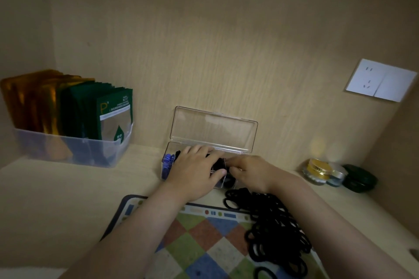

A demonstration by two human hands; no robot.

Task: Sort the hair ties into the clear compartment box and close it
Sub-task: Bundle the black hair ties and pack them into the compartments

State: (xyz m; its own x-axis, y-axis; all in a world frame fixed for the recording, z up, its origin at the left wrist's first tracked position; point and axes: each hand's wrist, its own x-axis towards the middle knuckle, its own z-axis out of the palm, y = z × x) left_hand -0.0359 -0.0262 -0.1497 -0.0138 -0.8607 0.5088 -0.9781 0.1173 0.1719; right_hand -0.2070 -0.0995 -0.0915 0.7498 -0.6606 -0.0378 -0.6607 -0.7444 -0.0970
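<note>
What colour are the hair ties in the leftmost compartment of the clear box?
The hair ties there are blue; the head view shows them.

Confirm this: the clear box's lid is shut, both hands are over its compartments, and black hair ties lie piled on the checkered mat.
Wrong on the lid: the head view shows it open, standing upright behind the clear box. The rest holds.

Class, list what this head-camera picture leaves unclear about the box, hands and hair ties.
1. Head view: clear box middle compartments, covered by left hand and right hand.
2. Head view: whether the right hand pinches a tie; fingers curled under, dim.
3. Head view: black hair ties, cut off by bottom edge.
</note>
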